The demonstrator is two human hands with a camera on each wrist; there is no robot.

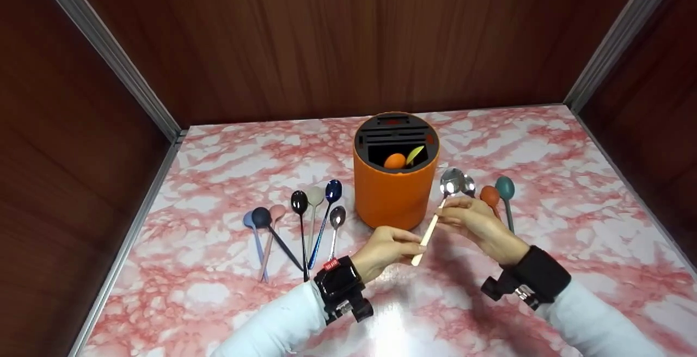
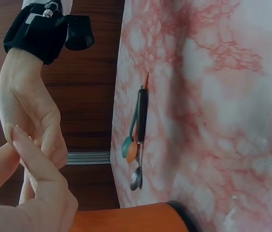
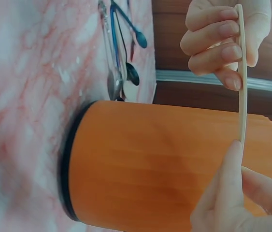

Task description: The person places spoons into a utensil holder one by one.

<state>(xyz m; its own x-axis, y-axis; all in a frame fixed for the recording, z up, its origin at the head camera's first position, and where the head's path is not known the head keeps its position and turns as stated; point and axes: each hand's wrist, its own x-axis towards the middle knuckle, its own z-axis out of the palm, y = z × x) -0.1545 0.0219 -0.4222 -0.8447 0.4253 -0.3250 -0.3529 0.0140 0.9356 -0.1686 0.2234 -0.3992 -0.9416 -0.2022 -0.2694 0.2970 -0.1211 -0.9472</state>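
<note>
Both hands hold one spoon [image 1: 430,233], which has a cream handle and a shiny silver bowl. The left hand [image 1: 387,248] grips the handle's lower end, its fingertips lying along the handle [image 3: 242,104] in the right wrist view. Nearer the bowl, the right hand [image 1: 479,226] pinches the same handle between thumb and fingers. The spoon slants up in front of an orange round utensil holder [image 1: 393,196] with a black slotted top. An orange utensil head [image 1: 395,160] and a yellow-green one [image 1: 415,154] poke out of its large opening.
Left of the holder lie several spoons, among them a black spoon [image 1: 299,203], a dark blue spoon [image 1: 333,191] and a small silver spoon [image 1: 337,218]. On the right are a teal spoon [image 1: 505,188], an orange spoon [image 1: 490,196] and another silver spoon [image 1: 469,186]. Wooden panels [image 1: 348,41] enclose the table.
</note>
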